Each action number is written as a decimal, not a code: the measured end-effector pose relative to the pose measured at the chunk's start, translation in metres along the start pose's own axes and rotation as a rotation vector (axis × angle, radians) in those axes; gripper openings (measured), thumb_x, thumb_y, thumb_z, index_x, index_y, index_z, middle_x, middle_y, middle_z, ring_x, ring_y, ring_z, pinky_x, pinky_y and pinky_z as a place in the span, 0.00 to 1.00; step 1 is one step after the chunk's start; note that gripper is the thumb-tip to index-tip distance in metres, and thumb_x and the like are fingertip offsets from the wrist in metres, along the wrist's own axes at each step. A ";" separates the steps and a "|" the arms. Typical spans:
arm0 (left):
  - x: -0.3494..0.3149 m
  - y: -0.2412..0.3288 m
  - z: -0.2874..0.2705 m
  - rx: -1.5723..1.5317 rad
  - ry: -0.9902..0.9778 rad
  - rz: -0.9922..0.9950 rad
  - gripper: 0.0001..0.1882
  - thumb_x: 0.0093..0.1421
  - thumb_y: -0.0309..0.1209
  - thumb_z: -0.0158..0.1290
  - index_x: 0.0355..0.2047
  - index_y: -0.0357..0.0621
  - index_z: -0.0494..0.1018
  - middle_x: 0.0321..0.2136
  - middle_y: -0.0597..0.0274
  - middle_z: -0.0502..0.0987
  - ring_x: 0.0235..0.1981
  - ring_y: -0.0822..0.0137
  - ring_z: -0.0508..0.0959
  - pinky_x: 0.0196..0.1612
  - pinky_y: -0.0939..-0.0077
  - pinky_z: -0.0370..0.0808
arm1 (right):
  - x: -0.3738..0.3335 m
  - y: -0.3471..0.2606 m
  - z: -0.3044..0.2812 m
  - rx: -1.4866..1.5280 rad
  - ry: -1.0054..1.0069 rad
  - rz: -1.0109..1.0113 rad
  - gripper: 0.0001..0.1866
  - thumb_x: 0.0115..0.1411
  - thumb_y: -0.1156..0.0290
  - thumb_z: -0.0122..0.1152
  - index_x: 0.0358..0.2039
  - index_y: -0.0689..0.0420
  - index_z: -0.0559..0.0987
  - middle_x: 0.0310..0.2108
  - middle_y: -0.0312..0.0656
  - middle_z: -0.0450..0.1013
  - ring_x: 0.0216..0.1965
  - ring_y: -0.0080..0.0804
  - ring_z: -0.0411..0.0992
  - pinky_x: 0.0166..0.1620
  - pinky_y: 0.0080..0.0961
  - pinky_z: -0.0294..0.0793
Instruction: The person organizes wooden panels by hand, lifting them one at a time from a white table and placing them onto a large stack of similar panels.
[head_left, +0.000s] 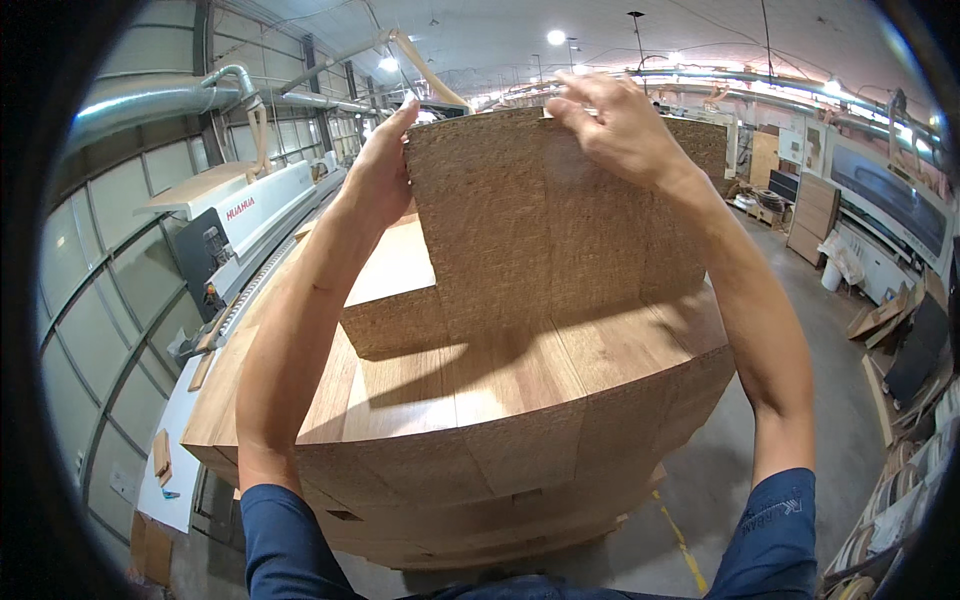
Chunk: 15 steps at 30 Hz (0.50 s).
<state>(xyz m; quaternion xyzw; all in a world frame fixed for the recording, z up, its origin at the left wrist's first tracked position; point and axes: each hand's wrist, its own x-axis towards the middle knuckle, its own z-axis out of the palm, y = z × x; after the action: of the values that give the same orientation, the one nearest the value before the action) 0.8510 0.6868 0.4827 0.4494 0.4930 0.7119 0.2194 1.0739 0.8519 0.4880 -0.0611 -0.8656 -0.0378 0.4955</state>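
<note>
A tall stack of wood-based panels [480, 220] with rough brown edges rises in front of me. It stands on a broader stack of wood-toned boards [500, 390]. At the upper left corner of the tall stack, my left hand [385, 165] lies along its side with the thumb pointing up; its other fingers are mostly hidden. My right hand [620, 125] is over the top edge, fingers bent and apart from the thumb. A small pale patch shows beneath those fingers, too small to name. Neither hand visibly grips a single board.
On the left, a long white and grey machine [240, 225] runs beside a white table [175, 450] bearing small wood pieces. A large metal duct [140, 110] follows the wall. To the right stand a windowed machine [890, 190], leaning panels [815, 215] and offcuts [880, 320].
</note>
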 end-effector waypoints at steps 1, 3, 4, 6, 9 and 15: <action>0.002 0.002 -0.002 0.018 -0.021 -0.016 0.36 0.69 0.55 0.38 0.58 0.30 0.63 0.49 0.40 0.71 0.56 0.55 0.69 0.56 0.57 0.66 | 0.008 -0.012 0.001 0.035 -0.084 -0.008 0.32 0.68 0.43 0.45 0.53 0.60 0.77 0.46 0.53 0.78 0.47 0.42 0.76 0.58 0.46 0.68; 0.004 0.004 -0.003 0.056 -0.060 -0.047 0.31 0.70 0.52 0.40 0.61 0.38 0.61 0.50 0.48 0.69 0.54 0.58 0.68 0.56 0.60 0.62 | 0.009 -0.027 0.006 0.160 -0.038 0.011 0.22 0.67 0.55 0.52 0.47 0.61 0.81 0.34 0.45 0.81 0.32 0.33 0.78 0.46 0.37 0.76; 0.005 0.003 -0.006 0.029 -0.055 -0.003 0.34 0.69 0.54 0.43 0.64 0.41 0.58 0.52 0.48 0.67 0.53 0.59 0.66 0.56 0.63 0.61 | 0.010 -0.035 0.007 0.220 -0.023 0.011 0.21 0.67 0.57 0.54 0.46 0.61 0.81 0.34 0.45 0.81 0.32 0.33 0.78 0.44 0.36 0.77; 0.000 0.003 0.003 0.053 0.021 0.005 0.38 0.67 0.52 0.46 0.66 0.36 0.54 0.55 0.48 0.65 0.54 0.57 0.65 0.57 0.62 0.60 | 0.012 -0.045 0.002 0.342 -0.096 0.117 0.16 0.64 0.63 0.59 0.45 0.62 0.82 0.34 0.45 0.81 0.33 0.32 0.78 0.43 0.33 0.78; 0.003 0.012 -0.005 0.184 0.143 -0.012 0.23 0.68 0.47 0.47 0.49 0.37 0.64 0.39 0.56 0.70 0.41 0.65 0.69 0.48 0.68 0.65 | 0.014 -0.063 -0.001 0.386 -0.062 0.154 0.15 0.64 0.64 0.58 0.44 0.62 0.83 0.35 0.47 0.81 0.35 0.32 0.79 0.43 0.32 0.79; -0.035 0.041 -0.035 -0.064 0.081 0.079 0.09 0.67 0.32 0.46 0.37 0.37 0.69 0.30 0.57 0.73 0.36 0.66 0.75 0.44 0.66 0.71 | 0.006 -0.113 0.019 0.379 0.165 0.009 0.10 0.58 0.71 0.66 0.38 0.62 0.85 0.30 0.48 0.82 0.29 0.29 0.79 0.35 0.24 0.80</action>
<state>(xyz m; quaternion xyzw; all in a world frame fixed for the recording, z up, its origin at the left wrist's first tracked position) 0.8442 0.6259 0.5010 0.4320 0.4602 0.7531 0.1854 1.0386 0.7426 0.4827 0.0325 -0.8135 0.1231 0.5675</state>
